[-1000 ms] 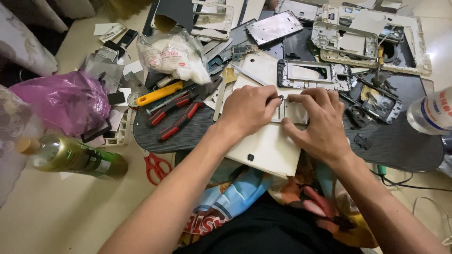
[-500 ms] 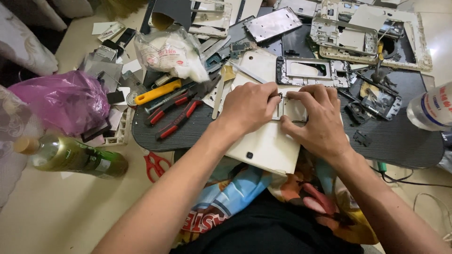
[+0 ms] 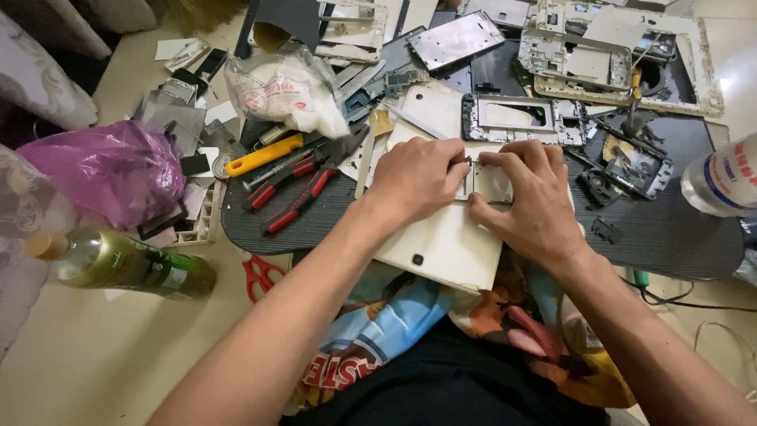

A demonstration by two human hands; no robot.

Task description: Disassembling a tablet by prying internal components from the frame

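Nearest lies the white tablet back cover [image 3: 441, 244], its long axis running away from the person across the dark counter [image 3: 670, 237]. On its far end sits a small metal frame part [image 3: 485, 181], directly between both hands. The left hand [image 3: 418, 177] and right hand [image 3: 532, 197] each keep a narrow grip, fingertips pinching the part's edges, equally near.

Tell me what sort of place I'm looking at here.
Probably an informal phone or tablet repair spot on a floor: stripped device frames, red-handled pliers and a white tablet shell under both hands.
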